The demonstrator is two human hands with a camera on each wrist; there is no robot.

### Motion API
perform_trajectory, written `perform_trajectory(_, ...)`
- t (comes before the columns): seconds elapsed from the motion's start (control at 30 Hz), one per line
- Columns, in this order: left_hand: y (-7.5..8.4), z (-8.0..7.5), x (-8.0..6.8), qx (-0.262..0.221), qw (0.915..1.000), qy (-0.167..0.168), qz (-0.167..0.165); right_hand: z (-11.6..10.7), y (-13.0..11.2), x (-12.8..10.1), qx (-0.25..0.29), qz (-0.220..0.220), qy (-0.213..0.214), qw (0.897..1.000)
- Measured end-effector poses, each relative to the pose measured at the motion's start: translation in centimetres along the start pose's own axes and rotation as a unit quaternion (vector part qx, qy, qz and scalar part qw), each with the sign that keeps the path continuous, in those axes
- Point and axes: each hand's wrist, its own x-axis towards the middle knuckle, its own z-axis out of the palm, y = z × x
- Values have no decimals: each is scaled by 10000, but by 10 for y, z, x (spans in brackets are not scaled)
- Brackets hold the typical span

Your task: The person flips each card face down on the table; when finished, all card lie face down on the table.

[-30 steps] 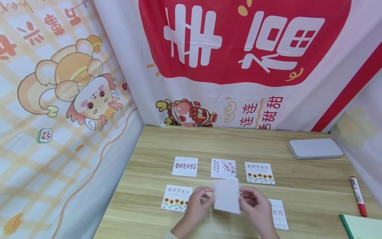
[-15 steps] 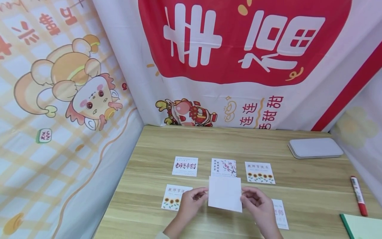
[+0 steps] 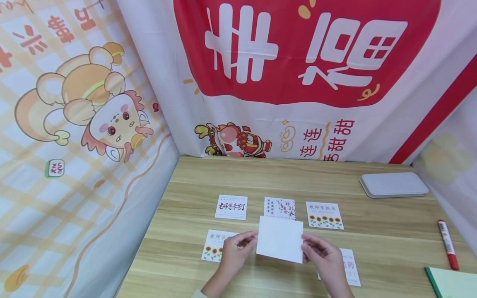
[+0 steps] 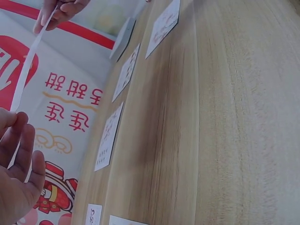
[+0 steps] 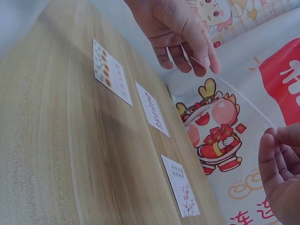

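A square white card (image 3: 280,240), its blank face toward the head camera, is held up off the table between both hands. My left hand (image 3: 238,252) pinches its left edge between thumb and fingers, and my right hand (image 3: 323,258) pinches the right edge. In the left wrist view the card (image 4: 27,70) shows nearly edge-on, clear of the tabletop. Below the left hand lies a sunflower card (image 3: 213,248), partly covered by it. A card with red writing (image 3: 349,267) is partly hidden behind the right hand. The raised card overlaps the lower edge of a blossom card (image 3: 280,208).
In the back row lie a card with dark red script (image 3: 230,207) and another sunflower card (image 3: 325,215). A pale case (image 3: 394,185) stands at the back right. A red-capped marker (image 3: 447,244) and a green-edged pad (image 3: 452,283) lie at the right. Printed cloth (image 3: 238,111) borders the table.
Both hands have lifted the white card a little and spread slightly apart. More of its blank face shows now, and it covers more of the blossom card's lower edge.
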Motion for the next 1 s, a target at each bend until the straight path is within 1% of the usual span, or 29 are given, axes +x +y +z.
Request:
perform_trajectory(0.03,6,-1,-1,5,10000,-28,-19,3,-11,-2,-161,235,98,9995)
perform_trajectory(0.1,19,-4,-4,4,9999,-105,-29,7,-26,-5,-282,421,123,9986)
perform_trajectory(0.13,24,-6,-5,12,9999,-145,-29,8,-29,-5,-331,528,154,9979)
perform_trajectory(0.17,29,-7,-6,13,9998,-181,-21,8,-28,-5,-392,589,156,9974)
perform_trajectory(0.2,29,-7,-6,1,9998,-216,-55,7,-23,-4,-266,477,76,9985)
perform_trajectory(0.27,28,-8,-6,-31,9997,-260,9,-1,9,4,-285,367,-11,9989)
perform_trajectory(0.37,14,-6,-4,-44,9995,-303,-44,-15,69,19,-346,238,-31,9991)
perform_trajectory(0.4,9,-5,-4,-38,9995,-307,-55,-18,74,20,-122,75,-160,9998)
perform_trajectory(0.43,4,-4,-3,-22,9995,-309,-52,-18,74,20,-67,55,-193,9998)
perform_trajectory(0.5,-5,-2,-2,45,9994,-314,-115,-20,85,23,-40,34,-137,9999)
perform_trajectory(0.6,-10,-2,-1,141,9995,-283,-24,-18,86,24,-71,41,-49,10000)
perform_trajectory(0.67,-12,-2,-1,153,9995,-260,20,-19,109,29,-518,271,210,9981)
perform_trajectory(0.73,-12,-2,-1,116,9996,-243,34,-16,95,25,-514,239,193,9982)
perform_trajectory(0.87,-10,-2,-2,48,9998,-211,25,-5,46,12,-398,185,82,9990)
perform_trajectory(0.93,-10,-2,-2,31,9998,-193,42,1,20,6,-408,286,69,9987)
perform_trajectory(1.0,-9,-2,-3,29,9998,-176,56,4,6,2,-476,445,85,9978)
